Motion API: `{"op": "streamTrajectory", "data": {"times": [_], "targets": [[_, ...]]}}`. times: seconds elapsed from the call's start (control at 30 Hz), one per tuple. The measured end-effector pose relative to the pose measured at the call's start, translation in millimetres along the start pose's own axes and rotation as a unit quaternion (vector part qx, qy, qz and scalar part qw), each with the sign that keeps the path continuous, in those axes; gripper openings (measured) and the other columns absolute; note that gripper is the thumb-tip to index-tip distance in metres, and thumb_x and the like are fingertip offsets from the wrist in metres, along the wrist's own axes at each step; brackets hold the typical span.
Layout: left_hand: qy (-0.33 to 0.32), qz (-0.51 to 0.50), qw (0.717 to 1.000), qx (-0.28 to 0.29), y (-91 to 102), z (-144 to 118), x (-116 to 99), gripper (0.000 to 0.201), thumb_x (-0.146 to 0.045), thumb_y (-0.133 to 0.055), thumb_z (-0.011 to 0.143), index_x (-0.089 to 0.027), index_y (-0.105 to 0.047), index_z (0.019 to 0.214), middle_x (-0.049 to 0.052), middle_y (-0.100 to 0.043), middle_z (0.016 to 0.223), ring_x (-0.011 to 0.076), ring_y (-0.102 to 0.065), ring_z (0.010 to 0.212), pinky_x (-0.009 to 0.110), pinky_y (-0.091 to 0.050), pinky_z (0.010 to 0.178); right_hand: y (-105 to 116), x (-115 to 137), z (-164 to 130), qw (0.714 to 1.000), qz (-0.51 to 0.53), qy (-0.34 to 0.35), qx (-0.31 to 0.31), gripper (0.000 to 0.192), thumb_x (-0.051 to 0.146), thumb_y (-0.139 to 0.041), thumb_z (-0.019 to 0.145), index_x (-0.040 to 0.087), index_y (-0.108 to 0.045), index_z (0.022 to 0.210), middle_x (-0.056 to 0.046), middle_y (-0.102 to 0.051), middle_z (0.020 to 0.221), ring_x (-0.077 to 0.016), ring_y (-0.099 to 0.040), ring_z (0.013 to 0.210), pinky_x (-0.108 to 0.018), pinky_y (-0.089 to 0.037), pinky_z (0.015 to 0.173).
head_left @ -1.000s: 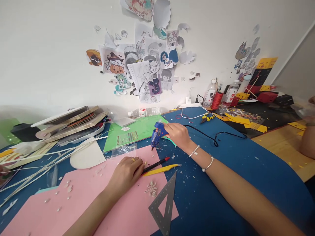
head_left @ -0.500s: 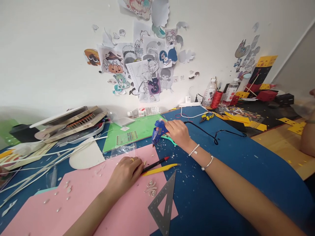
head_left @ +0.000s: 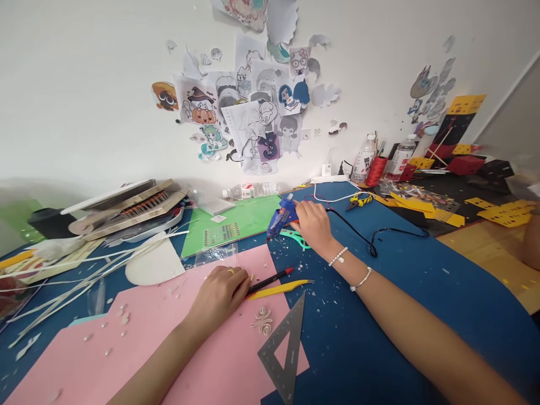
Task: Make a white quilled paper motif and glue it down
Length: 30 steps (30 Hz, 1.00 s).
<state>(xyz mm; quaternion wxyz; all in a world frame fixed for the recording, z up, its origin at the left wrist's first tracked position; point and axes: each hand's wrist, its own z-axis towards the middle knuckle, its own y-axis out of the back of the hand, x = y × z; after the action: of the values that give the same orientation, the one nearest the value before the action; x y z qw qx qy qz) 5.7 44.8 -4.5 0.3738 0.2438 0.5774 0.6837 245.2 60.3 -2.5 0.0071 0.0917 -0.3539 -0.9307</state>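
Observation:
My right hand [head_left: 313,226] is wrapped round the handle of a blue hot glue gun [head_left: 280,218], its nozzle pointing down and left over the blue mat. Behind that hand trails a black cord [head_left: 352,226]. Teal-handled scissors [head_left: 300,239] lie partly hidden below the gun. My left hand [head_left: 223,287] rests on a pink sheet [head_left: 169,337] with its fingers curled in; what is under them is hidden. It covers the near ends of a black pen [head_left: 272,278] and yellow tweezers [head_left: 282,289]. Curled cream cord [head_left: 263,320] lies beside a metal set square [head_left: 283,351].
Small pearl-like beads [head_left: 124,319] dot the pink sheet. Cream strips [head_left: 84,281] and a stacked pile of trays [head_left: 139,211] are at left. A green board [head_left: 253,216] lies behind. Pliers [head_left: 358,201], bottles [head_left: 366,159] and red thread [head_left: 377,171] stand at back right.
The view has shifted slightly, so most things sit a little further right. The glue gun has tilted somewhat in my right hand. My left hand stays on the pink sheet.

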Motion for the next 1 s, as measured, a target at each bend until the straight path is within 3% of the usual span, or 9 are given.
{"op": "streamTrajectory", "data": {"times": [0.27, 0.7, 1.0], "targets": [[0.001, 0.007, 1.000, 0.002, -0.6, 0.3, 0.6, 0.030, -0.021, -0.031, 0.084, -0.018, -0.048, 0.060, 0.002, -0.055, 0.058, 0.0169, -0.047, 0.055, 0.027, -0.035, 0.056, -0.7, 3.8, 0.5, 1.000, -0.002, 0.023, 0.011, 0.027, 0.024, -0.054, 0.076, 0.008, -0.050, 0.097, -0.013, -0.055, 0.083, -0.0229, -0.047, 0.073, -0.033, -0.033, 0.064], [-0.003, 0.007, 1.000, -0.010, -1.3, -0.1, 0.4, 0.029, -0.020, -0.032, 0.084, -0.018, -0.051, 0.062, 0.001, -0.055, 0.056, 0.0165, -0.047, 0.053, 0.027, -0.035, 0.055, -1.7, 6.7, -1.4, 0.998, 0.004, 0.058, 0.013, 0.037, 0.026, -0.060, 0.071, 0.008, -0.049, 0.101, -0.010, -0.056, 0.081, -0.0218, -0.047, 0.075, -0.031, -0.032, 0.064], [-0.002, 0.016, 1.000, 0.003, -0.7, -1.2, -0.2, 0.029, -0.020, -0.031, 0.085, -0.017, -0.050, 0.063, 0.002, -0.055, 0.058, 0.0165, -0.047, 0.055, 0.027, -0.035, 0.057, 4.0, 5.2, 0.1, 1.000, -0.022, 0.014, 0.007, 0.033, 0.019, -0.055, 0.075, 0.005, -0.047, 0.103, -0.015, -0.056, 0.092, -0.0250, -0.046, 0.080, -0.035, -0.032, 0.067]]}}
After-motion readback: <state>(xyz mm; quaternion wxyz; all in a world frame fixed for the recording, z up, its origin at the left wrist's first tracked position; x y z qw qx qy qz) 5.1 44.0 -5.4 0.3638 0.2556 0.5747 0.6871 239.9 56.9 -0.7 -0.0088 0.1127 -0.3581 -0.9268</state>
